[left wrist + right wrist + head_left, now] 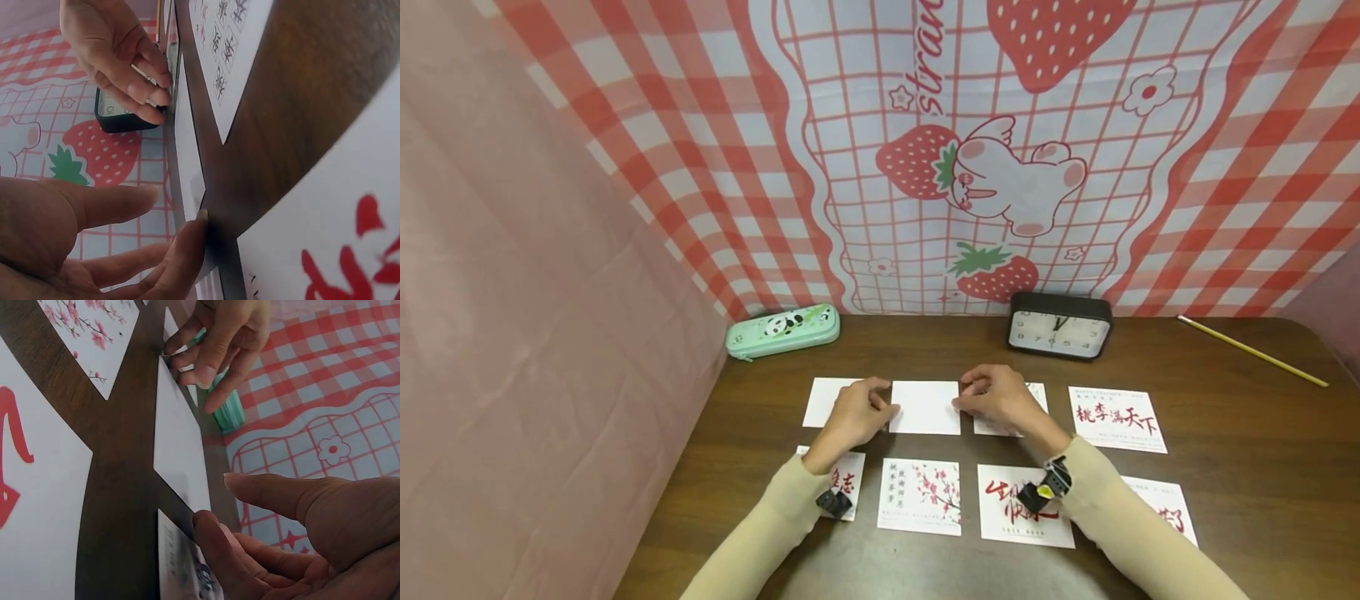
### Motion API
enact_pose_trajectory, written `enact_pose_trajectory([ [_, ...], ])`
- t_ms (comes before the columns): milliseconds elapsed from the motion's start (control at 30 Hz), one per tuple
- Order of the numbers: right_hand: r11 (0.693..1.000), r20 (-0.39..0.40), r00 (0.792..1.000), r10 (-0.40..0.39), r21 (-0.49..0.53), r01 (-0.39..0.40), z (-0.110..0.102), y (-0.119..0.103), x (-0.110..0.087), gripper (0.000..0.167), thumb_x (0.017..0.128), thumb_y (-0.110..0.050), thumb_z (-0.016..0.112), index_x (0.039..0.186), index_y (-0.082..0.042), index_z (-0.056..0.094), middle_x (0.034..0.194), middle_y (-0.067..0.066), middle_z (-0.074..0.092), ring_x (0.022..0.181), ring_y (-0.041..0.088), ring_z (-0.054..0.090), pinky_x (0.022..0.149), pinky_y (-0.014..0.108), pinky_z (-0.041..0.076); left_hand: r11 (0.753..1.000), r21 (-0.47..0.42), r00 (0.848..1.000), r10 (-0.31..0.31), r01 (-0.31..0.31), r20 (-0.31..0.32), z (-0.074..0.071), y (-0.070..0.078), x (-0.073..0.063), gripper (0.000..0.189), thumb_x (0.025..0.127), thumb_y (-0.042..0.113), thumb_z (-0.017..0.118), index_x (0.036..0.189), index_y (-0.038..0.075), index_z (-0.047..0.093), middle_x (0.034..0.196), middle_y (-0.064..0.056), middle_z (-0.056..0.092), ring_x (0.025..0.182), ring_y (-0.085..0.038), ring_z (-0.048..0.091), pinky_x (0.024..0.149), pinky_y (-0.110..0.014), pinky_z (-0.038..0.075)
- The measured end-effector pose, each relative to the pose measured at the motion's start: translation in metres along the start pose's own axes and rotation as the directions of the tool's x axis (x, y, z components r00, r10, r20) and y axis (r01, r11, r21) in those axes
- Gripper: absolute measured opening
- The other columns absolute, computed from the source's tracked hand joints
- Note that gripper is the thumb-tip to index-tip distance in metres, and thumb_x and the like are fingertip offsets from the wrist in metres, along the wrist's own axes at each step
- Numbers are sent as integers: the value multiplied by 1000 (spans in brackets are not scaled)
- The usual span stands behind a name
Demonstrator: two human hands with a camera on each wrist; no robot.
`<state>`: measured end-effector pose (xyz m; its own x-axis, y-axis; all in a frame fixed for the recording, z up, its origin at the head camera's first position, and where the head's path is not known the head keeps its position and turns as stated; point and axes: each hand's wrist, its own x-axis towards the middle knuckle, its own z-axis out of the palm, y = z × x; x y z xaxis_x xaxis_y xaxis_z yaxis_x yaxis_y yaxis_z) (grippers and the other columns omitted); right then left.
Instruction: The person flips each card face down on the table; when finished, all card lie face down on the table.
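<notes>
A blank white card [925, 408] lies on the table in the back row, between both hands. The left hand [856, 414] is at its left edge, fingertips near the corner, with the thumb apart from the fingers. At the opposite edge is the right hand [1000, 396], its fingertips beside the card and thumb also spread away. Another white card [823, 400] lies partly under the left hand. The right hand partly covers a printed card [1037, 393]. Below, a blossom card [919, 497] and a card with red calligraphy [1000, 521] lie flat.
More printed cards lie at the right, one with red characters [1116, 417] and another [1165, 504] behind the right sleeve. A mint panda pencil case [784, 331], a black clock [1060, 327] and a yellow pencil [1251, 350] line the back, before a strawberry-patterned cloth [865, 200].
</notes>
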<state>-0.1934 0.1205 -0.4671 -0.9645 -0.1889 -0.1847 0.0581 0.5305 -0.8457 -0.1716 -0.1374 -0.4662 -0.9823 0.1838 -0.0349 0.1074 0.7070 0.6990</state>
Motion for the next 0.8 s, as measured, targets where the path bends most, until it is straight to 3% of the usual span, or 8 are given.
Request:
enact_pose_trajectory([
  [167,999,16,1000,27,25,-28,-14,0,-10,48,88,-21,83,126,4,67,102,17,78,76,15,75,61,23,54,999,8,999,37,-37,-12,2,5,-2,42,94,14,77,130,-5,67,87,-12,77,68,-14,68,66,-29,58],
  [300,999,18,999,36,36,-37,-25,3,-17,48,92,-22,80,129,5,65,104,18,77,76,18,75,64,28,58,995,-30,995,99,-99,-10,5,11,-3,41,96,13,76,130,-6,66,94,-15,75,82,-24,75,71,-32,63],
  [500,995,14,999,36,88,-37,-40,13,-26,44,99,-21,71,131,8,63,106,22,75,77,15,74,67,31,62,981,-102,984,170,-164,51,15,25,0,42,96,13,74,134,-4,64,105,-19,76,92,-33,76,75,-32,64],
  [667,978,46,999,27,207,-35,-52,21,-35,40,105,-11,57,135,16,56,117,34,70,84,17,76,74,31,66,968,-185,976,189,-168,104,28,40,3,46,93,6,75,136,-3,63,112,-22,75,97,-35,76,79,-30,64],
  [800,975,27,1000,10,222,-16,-62,30,-42,39,106,-6,50,136,19,53,117,36,70,87,16,75,75,30,66,965,-226,974,170,-133,151,37,53,6,51,92,8,77,140,0,62,121,-21,73,105,-35,74,85,-33,63],
])
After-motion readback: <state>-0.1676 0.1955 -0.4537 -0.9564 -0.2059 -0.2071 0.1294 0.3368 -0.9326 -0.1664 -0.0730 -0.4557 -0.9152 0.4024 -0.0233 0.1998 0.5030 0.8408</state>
